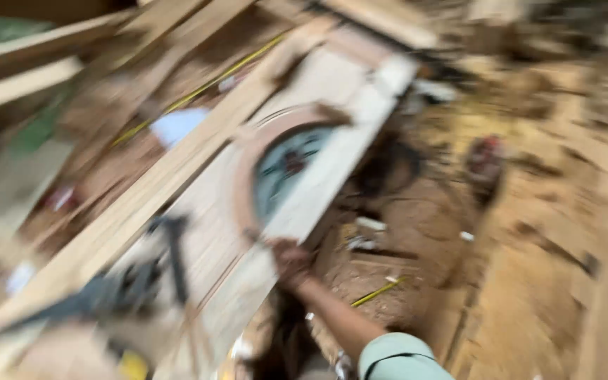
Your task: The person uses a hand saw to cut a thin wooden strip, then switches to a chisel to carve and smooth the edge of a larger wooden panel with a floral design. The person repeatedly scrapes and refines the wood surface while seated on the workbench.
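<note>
The view is heavily blurred by motion. My right hand (291, 260) reaches forward out of a pale green sleeve (397, 359) and closes on the near edge of a long pale wooden panel (332, 162). The panel runs diagonally from lower left to upper right. A round reddish wooden frame (248, 169) sits in it around a teal disc (286, 165). A dark power tool (146, 278) lies on the panel's lower left part, apart from my hand. My left hand is out of sight.
Long wooden planks (22, 63) are stacked at the upper left, with a yellow strip (198, 91) lying across them. Right of the panel is a sawdust-covered floor (529, 281) with scraps, a dark reddish object (485, 162) and a yellow stick (378, 292).
</note>
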